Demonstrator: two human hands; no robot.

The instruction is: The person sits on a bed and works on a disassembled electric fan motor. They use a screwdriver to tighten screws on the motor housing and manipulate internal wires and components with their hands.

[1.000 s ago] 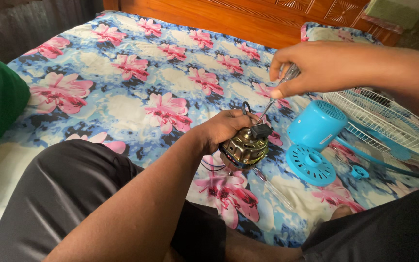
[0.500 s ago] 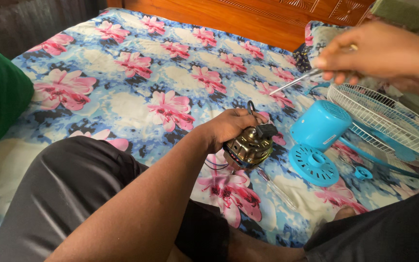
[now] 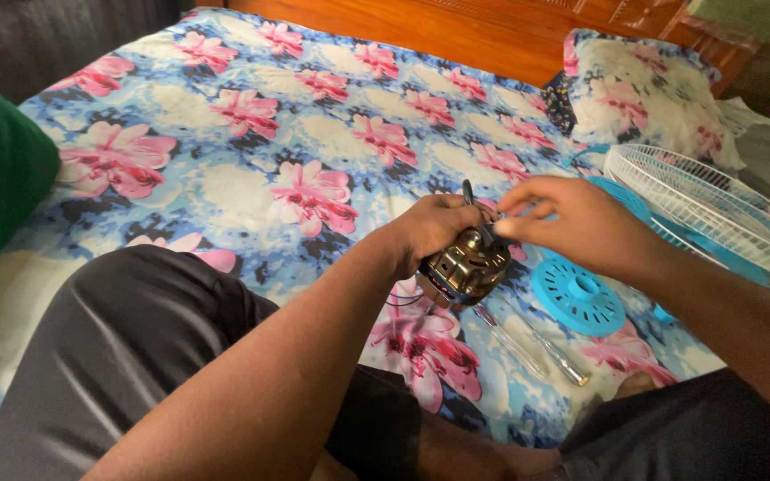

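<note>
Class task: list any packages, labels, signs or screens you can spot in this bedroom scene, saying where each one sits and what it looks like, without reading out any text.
No labels, signs or screens show.
Possible package: crinkled clear plastic wrapping, top right above the wooden headboard; contents unclear.

I have just one view, from the camera worn on the head, looking steeply down and forward over my lap. Taking the fan motor (image 3: 467,265) as my landmark: it sits just right of frame centre, close to the lens. Behind it the flowered bedsheet (image 3: 251,134) runs away to the wooden headboard (image 3: 456,27) at the top edge. Right of it, the white fan grille (image 3: 715,214) is cut off by the frame edge.
</note>
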